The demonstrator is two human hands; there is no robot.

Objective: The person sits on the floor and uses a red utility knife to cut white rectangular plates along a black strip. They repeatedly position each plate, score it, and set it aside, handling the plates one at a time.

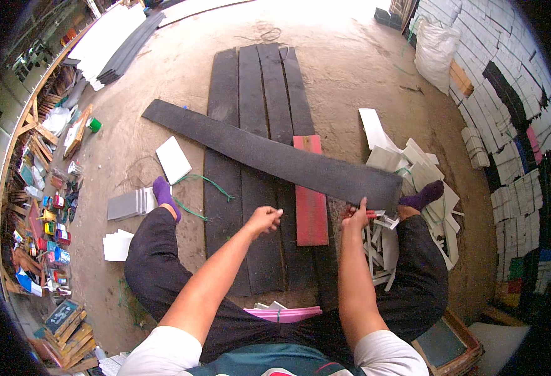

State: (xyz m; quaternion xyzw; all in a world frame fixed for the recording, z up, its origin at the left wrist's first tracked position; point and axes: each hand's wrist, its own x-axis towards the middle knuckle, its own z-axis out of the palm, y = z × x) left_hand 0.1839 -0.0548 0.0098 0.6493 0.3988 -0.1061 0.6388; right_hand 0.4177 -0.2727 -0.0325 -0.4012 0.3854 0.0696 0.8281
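Across the floor (344,81) lie black boards (256,197); a long dark strip (274,155) slants over them and a red board (311,222), probably light and flexible, best held by both edges near its ends. The left hand (264,220) presses its fingertips together, contents unclear; the right hand (354,217) grips a red-handled tool (371,214).

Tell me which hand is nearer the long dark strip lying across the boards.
Right. The right hand is at the near edge of the long dark strip, by its right end. The left hand is over the dark boards, apart from the strip.
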